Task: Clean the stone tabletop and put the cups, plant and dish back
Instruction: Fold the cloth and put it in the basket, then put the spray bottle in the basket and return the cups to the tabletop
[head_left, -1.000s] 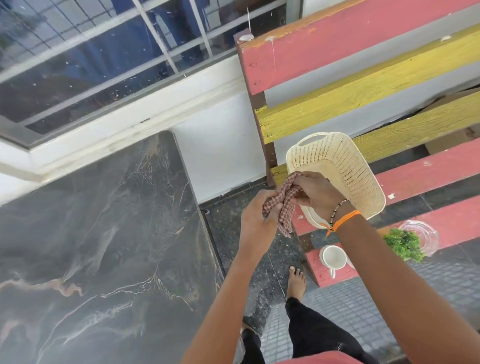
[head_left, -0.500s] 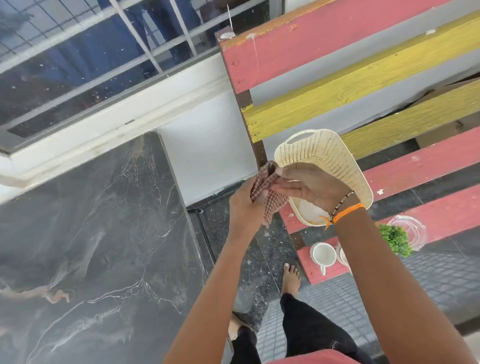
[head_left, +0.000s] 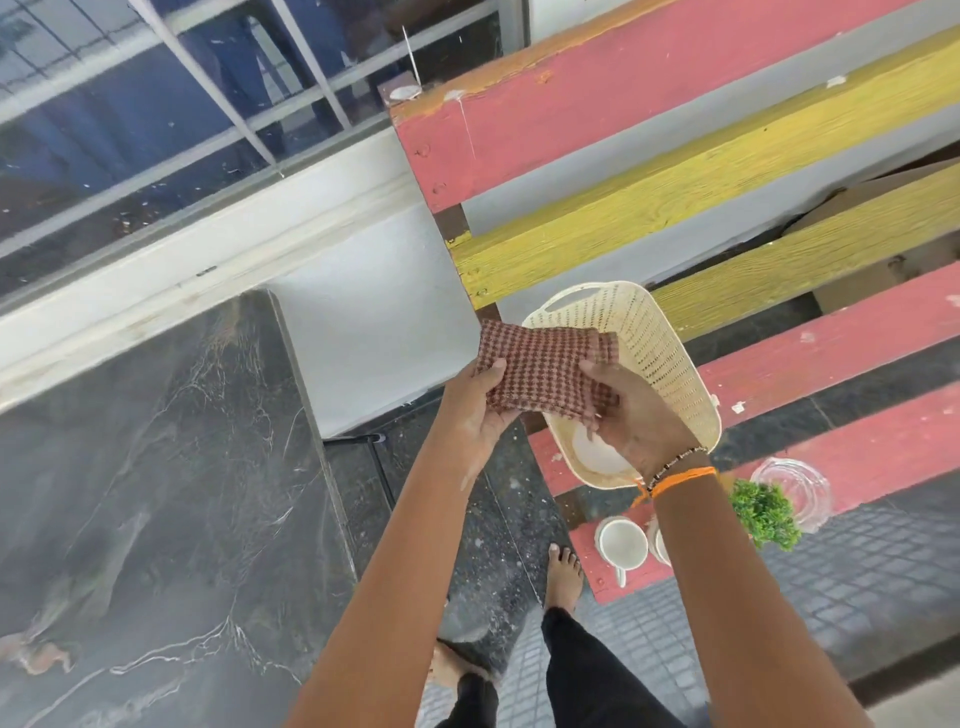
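Both hands pinch the cloth (head_left: 540, 371) flat, left hand (head_left: 475, 410) and right hand (head_left: 631, 410) at opposite edges, above the basket (head_left: 670, 358). It looks soft and light; bunching it should suit wiping the stone surface (head_left: 156, 493).

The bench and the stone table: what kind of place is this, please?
Probably a café or home seating corner by a window: a painted slatted bench, a dark stone tabletop, and a window with bars.
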